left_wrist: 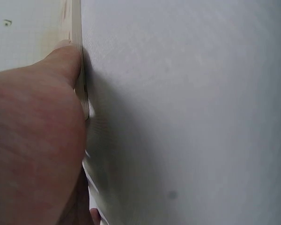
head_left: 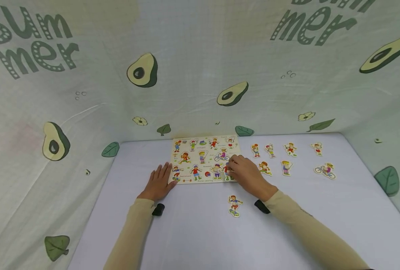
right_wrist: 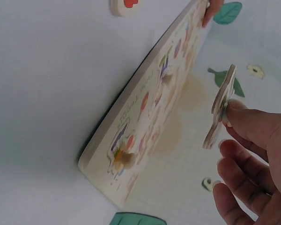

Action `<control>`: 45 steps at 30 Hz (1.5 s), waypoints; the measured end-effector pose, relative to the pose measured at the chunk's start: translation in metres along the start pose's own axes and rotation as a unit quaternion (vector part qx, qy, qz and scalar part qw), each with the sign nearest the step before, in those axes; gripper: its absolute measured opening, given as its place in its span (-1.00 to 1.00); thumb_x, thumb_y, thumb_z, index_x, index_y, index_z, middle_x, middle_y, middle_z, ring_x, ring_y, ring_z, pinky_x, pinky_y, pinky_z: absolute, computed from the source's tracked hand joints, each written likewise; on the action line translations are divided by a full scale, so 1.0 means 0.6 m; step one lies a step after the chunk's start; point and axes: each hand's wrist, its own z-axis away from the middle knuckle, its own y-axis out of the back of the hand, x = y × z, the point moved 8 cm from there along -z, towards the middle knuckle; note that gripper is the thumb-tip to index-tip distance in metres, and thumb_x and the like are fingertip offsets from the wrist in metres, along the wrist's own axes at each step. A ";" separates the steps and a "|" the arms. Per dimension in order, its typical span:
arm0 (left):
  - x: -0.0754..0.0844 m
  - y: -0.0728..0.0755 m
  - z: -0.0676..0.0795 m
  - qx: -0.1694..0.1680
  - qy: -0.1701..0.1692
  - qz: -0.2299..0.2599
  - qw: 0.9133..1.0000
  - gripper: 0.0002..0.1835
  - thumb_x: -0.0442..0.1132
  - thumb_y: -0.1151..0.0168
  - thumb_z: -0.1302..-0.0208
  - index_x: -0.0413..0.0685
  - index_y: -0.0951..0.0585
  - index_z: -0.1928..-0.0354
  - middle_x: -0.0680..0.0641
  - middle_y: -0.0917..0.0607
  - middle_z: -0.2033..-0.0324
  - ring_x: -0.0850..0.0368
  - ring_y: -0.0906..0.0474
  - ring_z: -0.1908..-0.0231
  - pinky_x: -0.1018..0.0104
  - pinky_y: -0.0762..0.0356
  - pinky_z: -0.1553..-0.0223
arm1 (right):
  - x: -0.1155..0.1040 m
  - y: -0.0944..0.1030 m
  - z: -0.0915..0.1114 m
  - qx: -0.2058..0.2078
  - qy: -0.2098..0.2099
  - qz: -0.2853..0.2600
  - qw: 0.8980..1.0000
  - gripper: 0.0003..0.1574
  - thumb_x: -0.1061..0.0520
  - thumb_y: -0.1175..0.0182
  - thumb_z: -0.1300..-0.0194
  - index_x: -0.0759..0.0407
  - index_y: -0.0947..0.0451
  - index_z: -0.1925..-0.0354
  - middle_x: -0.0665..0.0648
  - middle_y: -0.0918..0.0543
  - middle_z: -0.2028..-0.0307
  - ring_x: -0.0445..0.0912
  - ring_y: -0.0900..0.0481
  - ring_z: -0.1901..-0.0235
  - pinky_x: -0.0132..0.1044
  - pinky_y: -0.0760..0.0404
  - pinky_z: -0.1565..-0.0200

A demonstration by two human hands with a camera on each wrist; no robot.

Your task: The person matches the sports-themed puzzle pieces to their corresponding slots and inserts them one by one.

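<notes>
A wooden peg puzzle board printed with children at sports lies on the table. My left hand rests at its left edge with fingers spread, the thumb on the board's border. Over the board's front right corner is my right hand. In the right wrist view, thumb and index finger of the right hand pinch a puzzle piece, seen edge-on above the board; its picture is hidden. Two pieces with wooden knobs show on the board there. A skateboarder piece lies in front of the board.
Several loose pieces lie in two rows right of the board, among them a cyclist piece, a baseball player and a runner. The white table meets an avocado-print cloth at the back and sides.
</notes>
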 end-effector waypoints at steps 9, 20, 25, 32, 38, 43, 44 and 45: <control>-0.002 -0.001 0.001 0.004 -0.005 -0.011 1.000 -0.13 0.05 -0.03 -0.66 -0.27 0.09 -0.69 -0.33 0.09 -0.68 -0.38 0.25 -0.65 -0.31 0.23 -0.61 | -0.027 -0.040 -0.042 -0.037 -0.001 0.001 0.999 -0.81 0.18 -0.53 -0.29 0.16 -0.71 0.17 0.07 -0.64 0.15 -0.03 -0.60 0.15 -0.15 -0.67 0.12; -0.006 -0.003 0.002 0.007 -0.004 -0.016 1.000 -0.13 0.08 -0.03 -0.66 -0.26 0.06 -0.69 -0.31 0.08 -0.68 -0.38 0.22 -0.65 -0.31 0.20 -0.61 | -0.052 -0.077 -0.093 -0.069 0.012 -0.001 0.998 -0.84 0.14 -0.50 -0.33 0.15 -0.71 0.20 0.07 -0.67 0.12 -0.03 -0.62 0.14 -0.18 -0.68 0.11; -0.003 -0.001 0.004 0.007 -0.002 -0.018 1.000 -0.13 0.09 -0.04 -0.65 -0.25 0.05 -0.69 -0.31 0.06 -0.68 -0.37 0.20 -0.65 -0.30 0.20 -0.61 | -0.058 -0.096 -0.112 -0.082 0.019 -0.012 0.996 -0.87 0.16 -0.49 -0.35 0.15 -0.73 0.18 0.07 -0.67 0.14 -0.03 -0.62 0.15 -0.16 -0.67 0.12; -0.002 0.000 0.006 0.009 -0.006 -0.010 1.000 -0.14 0.09 -0.01 -0.66 -0.25 0.07 -0.69 -0.32 0.08 -0.68 -0.37 0.24 -0.65 -0.29 0.25 -0.62 | -0.071 -0.113 -0.133 -0.096 0.031 -0.009 0.995 -0.88 0.16 -0.47 -0.36 0.16 -0.74 0.18 0.06 -0.65 0.18 -0.03 -0.61 0.16 -0.14 -0.65 0.13; 0.009 0.009 0.009 -0.003 0.007 -0.010 1.000 -0.14 0.04 -0.06 -0.65 -0.24 0.06 -0.69 -0.31 0.07 -0.68 -0.36 0.24 -0.66 -0.27 0.25 -0.63 | -0.081 -0.128 -0.145 -0.110 0.046 -0.005 0.993 -0.90 0.13 -0.44 -0.40 0.14 -0.75 0.19 0.07 -0.64 0.17 -0.02 -0.59 0.15 -0.13 -0.64 0.11; 0.014 0.014 0.011 -0.012 0.013 -0.020 1.000 -0.15 0.04 -0.05 -0.67 -0.25 0.07 -0.69 -0.30 0.07 -0.68 -0.35 0.22 -0.66 -0.26 0.22 -0.63 | -0.080 -0.147 -0.151 -0.134 0.043 0.001 0.990 -0.91 0.14 -0.44 -0.40 0.13 -0.74 0.21 0.07 -0.63 0.17 -0.02 -0.58 0.12 -0.12 -0.64 0.07; 0.015 0.015 0.012 -0.009 0.013 -0.020 1.000 -0.15 0.03 -0.06 -0.66 -0.26 0.05 -0.69 -0.31 0.06 -0.68 -0.36 0.21 -0.66 -0.27 0.21 -0.63 | -0.080 -0.150 -0.153 -0.139 0.041 0.001 0.990 -0.91 0.14 -0.44 -0.40 0.13 -0.73 0.22 0.08 -0.63 0.17 -0.02 -0.58 0.12 -0.12 -0.63 0.07; 0.015 0.016 0.012 -0.008 0.013 -0.020 1.000 -0.15 0.03 -0.06 -0.66 -0.26 0.04 -0.69 -0.31 0.05 -0.68 -0.36 0.20 -0.65 -0.27 0.19 -0.62 | -0.080 -0.152 -0.154 -0.144 0.038 0.000 0.989 -0.91 0.14 -0.45 -0.40 0.13 -0.73 0.22 0.08 -0.63 0.17 -0.02 -0.58 0.12 -0.11 -0.63 0.07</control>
